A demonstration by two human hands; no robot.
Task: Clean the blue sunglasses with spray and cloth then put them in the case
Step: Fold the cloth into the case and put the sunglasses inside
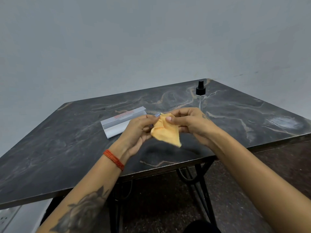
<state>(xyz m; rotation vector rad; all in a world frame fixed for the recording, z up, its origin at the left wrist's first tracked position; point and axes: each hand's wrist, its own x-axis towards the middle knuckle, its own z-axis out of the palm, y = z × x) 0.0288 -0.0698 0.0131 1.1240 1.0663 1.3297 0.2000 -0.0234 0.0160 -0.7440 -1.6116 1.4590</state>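
Note:
Above the table's near middle, both hands hold an orange cloth [165,132] wrapped over the blue sunglasses [157,115], of which only a small pale-blue bit shows at the cloth's top left. My left hand [137,130] grips the covered glasses from the left. My right hand [186,121] pinches the cloth over them, thumb on top. An open white case [121,122] lies on the table just behind my left hand. A clear spray bottle [200,92] with a black pump stands upright at the far side.
The dark marbled table [75,148] has black metal legs below its near edge. A grey wall stands close behind it. A white socket strip [6,217] shows at the lower left. Dark speckled floor lies to the right.

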